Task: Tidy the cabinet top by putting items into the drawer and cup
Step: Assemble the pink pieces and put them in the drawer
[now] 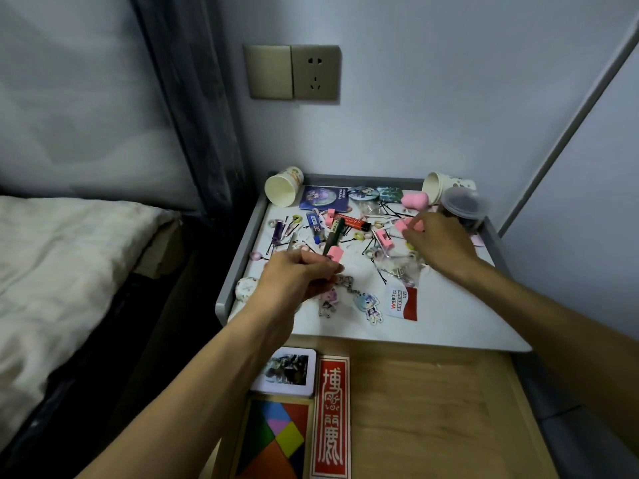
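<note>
The white cabinet top (449,316) is littered with hair pins, pink clips, pens, badges and acrylic keychains (371,307). My left hand (297,274) grips a dark green pen (333,236) that points up and away. My right hand (439,243) pinches a pink clip (409,223) at the right of the pile. Two paper cups lie on their sides at the back, one at the left corner (281,190) and one at the right corner (437,188). Below the top, the wooden drawer (432,409) stands pulled out.
The drawer holds a white card box (287,371), a coloured tangram puzzle (276,440) and a red box (332,416). A clear lidded jar (463,205) stands at the back right. A bed (62,271) lies to the left. A wall socket (314,72) is above.
</note>
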